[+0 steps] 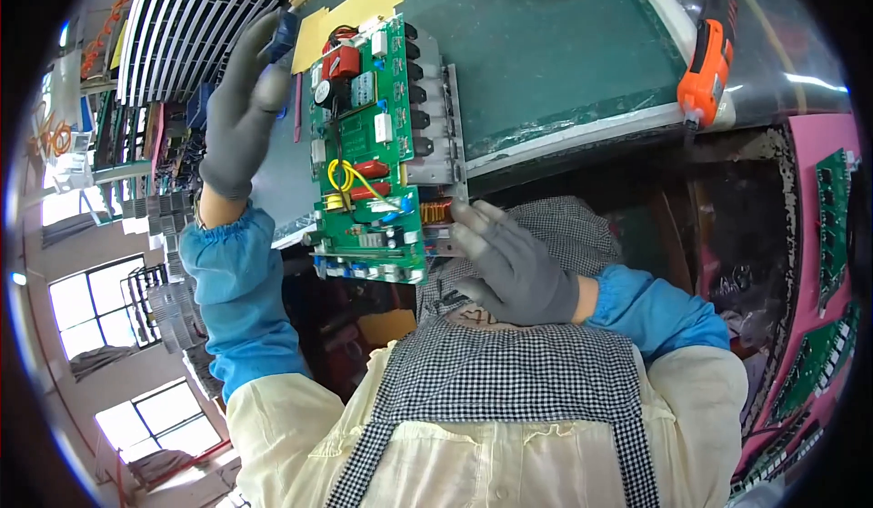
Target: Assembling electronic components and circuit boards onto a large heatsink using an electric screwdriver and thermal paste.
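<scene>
Over the edge of the counter, the green circuit board is jutting, red components already sitting mounted; what's left isn't showing. Left of the board, left hand is hovering, fingers wide; right of the board, right hand is hanging, fingers spread.

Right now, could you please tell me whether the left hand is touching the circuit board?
Apart: the head view shows a strip of table between the left hand and the circuit board's left edge.
</scene>
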Demonstrator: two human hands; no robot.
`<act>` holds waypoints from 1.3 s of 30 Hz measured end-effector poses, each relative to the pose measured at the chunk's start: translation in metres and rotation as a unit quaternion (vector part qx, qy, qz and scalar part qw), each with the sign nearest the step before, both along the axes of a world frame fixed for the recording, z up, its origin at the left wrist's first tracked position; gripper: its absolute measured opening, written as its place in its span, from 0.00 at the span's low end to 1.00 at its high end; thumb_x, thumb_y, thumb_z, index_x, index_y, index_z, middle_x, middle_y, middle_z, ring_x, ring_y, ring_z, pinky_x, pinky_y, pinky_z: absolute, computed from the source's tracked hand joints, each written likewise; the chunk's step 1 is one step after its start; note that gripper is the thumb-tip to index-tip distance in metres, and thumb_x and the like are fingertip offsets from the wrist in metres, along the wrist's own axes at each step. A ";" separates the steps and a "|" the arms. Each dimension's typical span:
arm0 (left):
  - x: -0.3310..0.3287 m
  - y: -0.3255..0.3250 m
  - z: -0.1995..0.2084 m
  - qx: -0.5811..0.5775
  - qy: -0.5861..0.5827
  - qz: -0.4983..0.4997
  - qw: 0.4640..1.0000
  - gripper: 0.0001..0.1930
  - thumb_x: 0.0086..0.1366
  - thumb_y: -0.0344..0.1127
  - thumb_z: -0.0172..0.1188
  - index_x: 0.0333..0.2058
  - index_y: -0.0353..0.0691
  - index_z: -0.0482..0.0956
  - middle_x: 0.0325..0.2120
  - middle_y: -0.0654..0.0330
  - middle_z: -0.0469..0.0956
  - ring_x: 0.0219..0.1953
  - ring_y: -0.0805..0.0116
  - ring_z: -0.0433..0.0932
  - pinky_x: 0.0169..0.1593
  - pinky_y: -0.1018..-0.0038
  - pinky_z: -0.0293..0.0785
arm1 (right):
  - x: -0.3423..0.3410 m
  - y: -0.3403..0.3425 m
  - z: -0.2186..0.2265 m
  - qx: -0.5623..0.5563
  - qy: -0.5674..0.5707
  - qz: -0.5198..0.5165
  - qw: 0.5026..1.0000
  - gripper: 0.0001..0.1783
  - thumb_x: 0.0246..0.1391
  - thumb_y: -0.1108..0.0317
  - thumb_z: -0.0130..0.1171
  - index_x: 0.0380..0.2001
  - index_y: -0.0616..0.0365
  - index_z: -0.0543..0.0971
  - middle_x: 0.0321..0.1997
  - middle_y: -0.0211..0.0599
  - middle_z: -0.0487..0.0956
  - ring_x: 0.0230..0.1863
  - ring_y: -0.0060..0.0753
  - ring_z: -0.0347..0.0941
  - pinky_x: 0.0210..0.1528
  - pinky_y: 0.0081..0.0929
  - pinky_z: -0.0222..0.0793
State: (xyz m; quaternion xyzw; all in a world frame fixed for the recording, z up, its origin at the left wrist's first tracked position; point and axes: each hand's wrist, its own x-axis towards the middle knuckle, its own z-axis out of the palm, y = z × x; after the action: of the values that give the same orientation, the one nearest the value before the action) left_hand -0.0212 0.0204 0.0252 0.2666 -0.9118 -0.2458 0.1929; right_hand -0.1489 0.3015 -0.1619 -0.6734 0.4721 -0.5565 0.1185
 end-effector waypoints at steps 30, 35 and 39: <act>-0.045 0.023 -0.025 -0.259 -0.162 -0.185 0.934 0.46 0.63 0.67 0.56 0.69 0.40 0.57 0.68 0.37 0.53 0.71 0.34 0.47 0.70 0.48 0.51 | -0.014 -0.037 -0.007 -0.092 -0.050 0.164 0.981 0.11 0.50 0.69 0.65 0.38 0.59 0.79 0.46 0.39 0.80 0.42 0.41 0.79 0.42 0.36 0.75; -0.004 -0.026 -0.014 0.043 -0.123 -0.137 0.982 0.41 0.72 0.64 0.42 0.71 0.39 0.51 0.69 0.47 0.58 0.72 0.54 0.54 0.72 0.62 0.49 | -0.001 -0.021 -0.014 -0.050 -0.026 0.175 0.983 0.10 0.52 0.66 0.65 0.35 0.59 0.78 0.42 0.38 0.80 0.40 0.42 0.79 0.41 0.37 0.75; 0.033 -0.056 -0.039 0.237 -0.080 0.007 0.968 0.37 0.75 0.62 0.36 0.70 0.39 0.55 0.68 0.50 0.61 0.70 0.58 0.58 0.72 0.60 0.51 | 0.018 -0.021 -0.018 0.288 -0.101 0.250 0.919 0.16 0.60 0.55 0.60 0.37 0.57 0.80 0.37 0.40 0.81 0.40 0.36 0.79 0.41 0.33 0.73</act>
State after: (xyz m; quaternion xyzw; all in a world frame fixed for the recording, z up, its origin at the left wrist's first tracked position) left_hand 0.0114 -0.0355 -0.0134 0.3294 -0.8382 -0.4315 0.0525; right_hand -0.1313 0.2802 -0.1796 -0.6466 0.4140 -0.4132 0.4897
